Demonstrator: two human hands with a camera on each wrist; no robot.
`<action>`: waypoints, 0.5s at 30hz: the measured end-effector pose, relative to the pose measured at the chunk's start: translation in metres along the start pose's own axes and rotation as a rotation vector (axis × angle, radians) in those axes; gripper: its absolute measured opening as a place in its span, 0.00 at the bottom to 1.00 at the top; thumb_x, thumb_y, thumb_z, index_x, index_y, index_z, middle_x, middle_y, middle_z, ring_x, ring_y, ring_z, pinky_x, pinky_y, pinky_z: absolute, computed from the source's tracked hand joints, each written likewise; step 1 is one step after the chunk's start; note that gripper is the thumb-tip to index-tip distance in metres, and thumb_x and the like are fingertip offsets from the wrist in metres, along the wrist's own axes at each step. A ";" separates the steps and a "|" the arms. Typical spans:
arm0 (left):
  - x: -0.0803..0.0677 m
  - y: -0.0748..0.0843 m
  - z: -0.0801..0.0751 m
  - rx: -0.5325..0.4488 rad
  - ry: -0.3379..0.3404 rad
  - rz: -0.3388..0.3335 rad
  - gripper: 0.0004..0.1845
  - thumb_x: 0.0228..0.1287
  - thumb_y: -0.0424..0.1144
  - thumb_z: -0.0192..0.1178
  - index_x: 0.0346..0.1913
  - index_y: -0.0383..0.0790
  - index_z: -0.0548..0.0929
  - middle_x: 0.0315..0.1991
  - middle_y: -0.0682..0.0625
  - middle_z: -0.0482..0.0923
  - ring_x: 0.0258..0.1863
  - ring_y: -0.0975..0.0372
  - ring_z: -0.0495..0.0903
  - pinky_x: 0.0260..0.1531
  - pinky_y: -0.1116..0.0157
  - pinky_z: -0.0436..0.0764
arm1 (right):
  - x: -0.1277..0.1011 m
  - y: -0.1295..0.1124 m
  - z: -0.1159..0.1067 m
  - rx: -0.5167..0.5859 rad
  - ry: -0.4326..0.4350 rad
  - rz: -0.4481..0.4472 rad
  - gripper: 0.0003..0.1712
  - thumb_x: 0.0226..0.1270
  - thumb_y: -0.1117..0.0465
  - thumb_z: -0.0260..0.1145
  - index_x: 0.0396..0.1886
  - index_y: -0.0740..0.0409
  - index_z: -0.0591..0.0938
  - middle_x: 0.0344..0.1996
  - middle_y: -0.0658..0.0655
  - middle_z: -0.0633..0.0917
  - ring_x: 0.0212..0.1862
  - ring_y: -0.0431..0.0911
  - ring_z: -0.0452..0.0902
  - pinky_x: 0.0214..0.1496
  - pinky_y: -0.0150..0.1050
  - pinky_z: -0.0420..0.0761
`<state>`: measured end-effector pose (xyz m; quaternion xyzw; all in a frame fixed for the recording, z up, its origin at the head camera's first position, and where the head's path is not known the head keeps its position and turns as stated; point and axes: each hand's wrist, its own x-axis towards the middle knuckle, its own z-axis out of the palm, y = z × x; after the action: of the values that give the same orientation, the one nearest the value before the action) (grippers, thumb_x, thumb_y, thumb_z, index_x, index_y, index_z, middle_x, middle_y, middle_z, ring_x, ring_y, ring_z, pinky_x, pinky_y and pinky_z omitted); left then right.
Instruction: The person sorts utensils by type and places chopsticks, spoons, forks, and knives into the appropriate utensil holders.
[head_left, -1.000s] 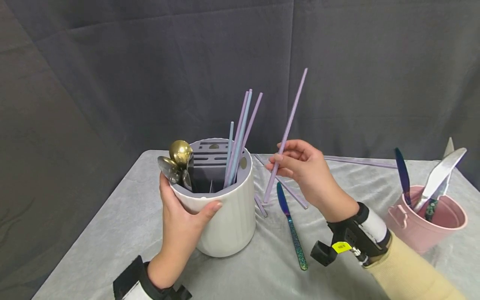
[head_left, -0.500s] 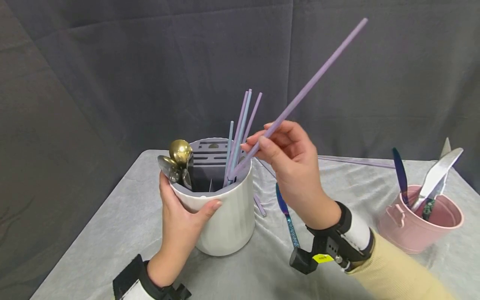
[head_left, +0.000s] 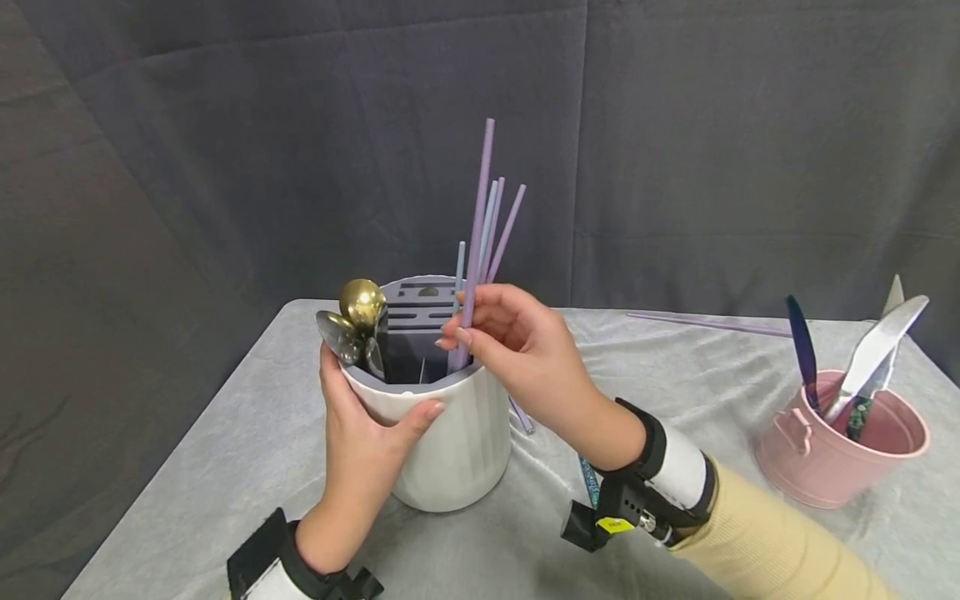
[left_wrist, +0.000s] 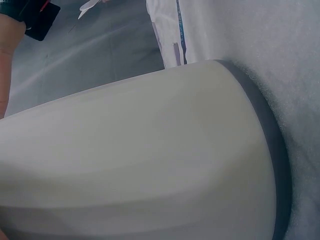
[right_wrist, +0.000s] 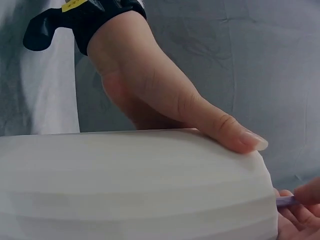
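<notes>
Grey cloth covers the worktop [head_left: 225, 467]. Left hand [head_left: 360, 433] grips the white utensil holder [head_left: 450, 442]; right hand [head_left: 517, 350] pinches a purple straw [head_left: 480, 200], upright, its lower end inside the holder.

The right hand [head_left: 517, 350] moves left from above the table to the white holder [head_left: 450, 433], swinging its purple straw [head_left: 477, 225] upright (earlier slanting right) among the others.

Long lilac straw [head_left: 477, 225] nearly upright in ribbed white utensil holder [head_left: 450, 442].
</notes>
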<state>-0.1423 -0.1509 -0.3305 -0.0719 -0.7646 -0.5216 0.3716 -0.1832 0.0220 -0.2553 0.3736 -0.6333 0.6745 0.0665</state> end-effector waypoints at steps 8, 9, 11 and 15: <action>0.000 0.001 0.000 -0.002 0.000 0.002 0.68 0.42 0.74 0.65 0.76 0.36 0.43 0.72 0.40 0.52 0.69 0.54 0.56 0.66 0.51 0.56 | -0.002 -0.001 0.000 -0.007 -0.005 -0.002 0.18 0.61 0.81 0.61 0.51 0.79 0.73 0.37 0.68 0.83 0.42 0.58 0.83 0.49 0.45 0.81; 0.000 0.001 0.000 -0.005 -0.001 0.001 0.68 0.43 0.74 0.66 0.76 0.36 0.43 0.72 0.40 0.52 0.69 0.54 0.56 0.66 0.51 0.56 | -0.002 -0.001 0.000 -0.006 -0.005 -0.003 0.18 0.61 0.81 0.61 0.51 0.79 0.73 0.37 0.68 0.83 0.42 0.58 0.83 0.49 0.45 0.81; 0.000 0.001 0.000 -0.010 -0.002 -0.003 0.68 0.42 0.73 0.66 0.76 0.37 0.43 0.72 0.41 0.52 0.69 0.54 0.56 0.66 0.52 0.56 | -0.002 -0.001 0.000 -0.004 -0.009 0.000 0.16 0.61 0.81 0.61 0.50 0.79 0.73 0.37 0.69 0.83 0.42 0.58 0.83 0.49 0.45 0.81; 0.000 0.001 0.000 -0.014 0.002 -0.002 0.67 0.42 0.73 0.67 0.75 0.37 0.45 0.71 0.42 0.54 0.68 0.55 0.57 0.65 0.54 0.57 | 0.000 -0.001 0.000 -0.045 -0.034 0.019 0.14 0.62 0.81 0.61 0.48 0.78 0.74 0.36 0.68 0.83 0.42 0.57 0.84 0.48 0.43 0.82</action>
<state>-0.1417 -0.1502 -0.3297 -0.0729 -0.7608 -0.5273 0.3713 -0.1821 0.0226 -0.2544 0.3773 -0.6528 0.6543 0.0576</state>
